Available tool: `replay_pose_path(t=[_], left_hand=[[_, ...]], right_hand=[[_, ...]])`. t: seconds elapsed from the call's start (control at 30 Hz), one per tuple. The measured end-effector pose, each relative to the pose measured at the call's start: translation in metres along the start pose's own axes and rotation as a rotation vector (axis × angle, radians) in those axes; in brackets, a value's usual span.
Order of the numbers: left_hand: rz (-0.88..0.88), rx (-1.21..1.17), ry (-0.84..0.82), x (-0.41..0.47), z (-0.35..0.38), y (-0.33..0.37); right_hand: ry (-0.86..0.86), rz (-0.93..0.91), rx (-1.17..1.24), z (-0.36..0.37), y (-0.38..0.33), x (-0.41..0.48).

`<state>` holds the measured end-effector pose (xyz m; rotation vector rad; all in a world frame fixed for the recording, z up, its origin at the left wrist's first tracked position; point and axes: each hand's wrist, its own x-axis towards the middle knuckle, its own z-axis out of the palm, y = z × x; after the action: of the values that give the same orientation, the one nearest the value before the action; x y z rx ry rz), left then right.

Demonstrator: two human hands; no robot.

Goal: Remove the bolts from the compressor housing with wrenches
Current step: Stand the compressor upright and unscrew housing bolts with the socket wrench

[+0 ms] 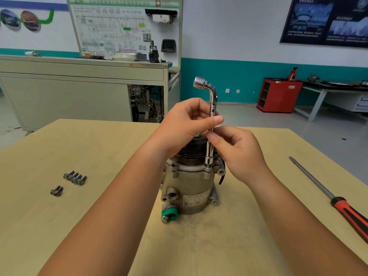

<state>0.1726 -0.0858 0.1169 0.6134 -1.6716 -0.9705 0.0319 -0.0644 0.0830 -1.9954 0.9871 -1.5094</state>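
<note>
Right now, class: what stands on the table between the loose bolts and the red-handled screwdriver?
In the head view, the compressor stands upright between the loose bolts and the screwdriver, with both forearms crossing that stretch too.

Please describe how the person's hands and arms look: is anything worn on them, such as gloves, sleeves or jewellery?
The left hand and right hand are bare, with no gloves. No ring shows on any visible finger, and no watch or bracelet at either wrist. The left forearm and right forearm are bare to the picture's edge; no sleeve shows. The visible nails are short and unpainted.
</note>
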Motion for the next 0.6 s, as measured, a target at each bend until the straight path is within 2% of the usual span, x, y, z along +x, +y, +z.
replay_pose_path(t=[0.2,0.6], left_hand=[[-0.023,-0.073,-0.095,-0.002,-0.0019,0.0023],[0.016,0.049,0.023,0.0001,-0.0008,-0.0022]], right_hand=[[-0.029,0.04,0.067,0.0,0.0019,0.0003],[0.071,0.069,-0.005,-0.0001,0.002,0.0021]])
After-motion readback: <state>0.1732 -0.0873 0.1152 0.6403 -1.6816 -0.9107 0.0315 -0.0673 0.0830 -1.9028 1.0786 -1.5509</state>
